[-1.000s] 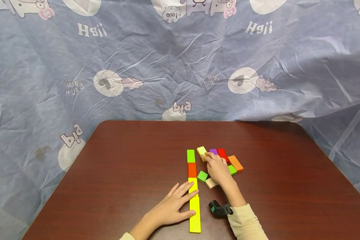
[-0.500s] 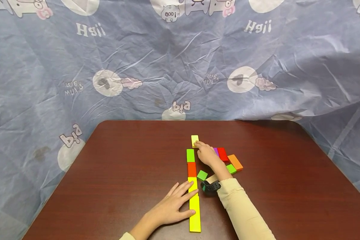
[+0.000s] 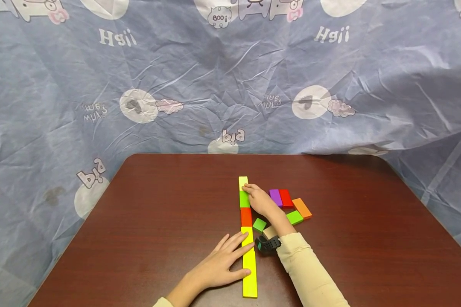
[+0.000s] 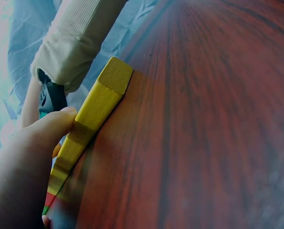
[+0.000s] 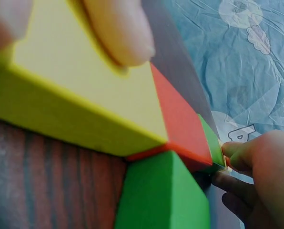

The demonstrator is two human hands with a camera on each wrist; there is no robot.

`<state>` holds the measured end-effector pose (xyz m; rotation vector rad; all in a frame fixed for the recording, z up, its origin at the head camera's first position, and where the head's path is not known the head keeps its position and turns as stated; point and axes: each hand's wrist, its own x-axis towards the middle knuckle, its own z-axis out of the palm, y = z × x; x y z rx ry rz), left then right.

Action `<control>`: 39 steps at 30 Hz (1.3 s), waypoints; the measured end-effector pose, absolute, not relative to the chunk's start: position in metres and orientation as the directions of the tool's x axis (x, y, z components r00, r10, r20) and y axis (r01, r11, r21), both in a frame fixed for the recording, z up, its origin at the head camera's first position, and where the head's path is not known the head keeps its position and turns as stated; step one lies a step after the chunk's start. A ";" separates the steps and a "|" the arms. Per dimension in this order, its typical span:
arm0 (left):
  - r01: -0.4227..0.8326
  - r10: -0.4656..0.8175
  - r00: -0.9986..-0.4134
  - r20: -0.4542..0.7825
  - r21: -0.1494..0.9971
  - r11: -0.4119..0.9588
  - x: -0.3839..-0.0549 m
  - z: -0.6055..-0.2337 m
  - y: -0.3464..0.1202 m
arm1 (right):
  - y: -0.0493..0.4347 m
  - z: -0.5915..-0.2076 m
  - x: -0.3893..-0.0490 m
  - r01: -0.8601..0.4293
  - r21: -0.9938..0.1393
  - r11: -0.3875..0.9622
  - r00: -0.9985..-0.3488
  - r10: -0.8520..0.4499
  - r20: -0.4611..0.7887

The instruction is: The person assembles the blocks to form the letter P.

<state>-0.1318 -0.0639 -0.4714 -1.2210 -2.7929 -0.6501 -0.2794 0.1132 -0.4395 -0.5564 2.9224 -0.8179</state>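
A straight row of flat wooden blocks runs away from me in the head view: a long yellow block [image 3: 250, 283], a second yellow block [image 3: 247, 239], a red block [image 3: 246, 217], a green block [image 3: 243, 199] and a pale yellow block [image 3: 242, 181] at the far end. My left hand [image 3: 217, 268] rests with spread fingers on the two yellow blocks; its thumb touches the near one's side in the left wrist view. At the far end, my right hand [image 3: 262, 203] pinches the pale yellow block, which meets the green one. In the right wrist view its fingertips are partly hidden.
Right of the row lie a small green block [image 3: 259, 224], a beige block [image 3: 269, 232] partly behind the right wrist, a green block [image 3: 295, 217], and purple [image 3: 275, 198], red [image 3: 286, 198] and orange [image 3: 301, 208] blocks. A black wristband [image 3: 267, 244] hangs near the row.
The right hand has carried the pale yellow block left from the loose group, then toward me against the row's green block. My left hand has stayed in place.
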 end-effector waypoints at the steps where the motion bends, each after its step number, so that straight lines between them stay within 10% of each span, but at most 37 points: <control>1: 0.708 0.696 -0.692 0.188 0.363 0.606 -0.132 -0.471 -0.064 | 0.113 -0.440 -0.279 -0.323 -0.513 0.795 -0.935 -0.351 0.045; 16: 0.714 0.697 -0.690 0.195 0.338 0.613 -0.132 -0.470 -0.065 | 0.141 -0.426 -0.260 -0.282 -0.510 0.813 -0.959 -0.228 0.168; 26: 0.722 0.703 -0.683 0.200 0.332 0.607 -0.131 -0.469 -0.064 | 0.175 -0.430 -0.230 -0.209 -0.315 0.926 -0.963 -0.138 0.231; 39: 0.717 0.699 -0.687 0.198 0.341 0.608 -0.132 -0.471 -0.064 | 0.157 -0.436 -0.228 -0.330 -0.209 0.921 -0.934 -0.285 0.216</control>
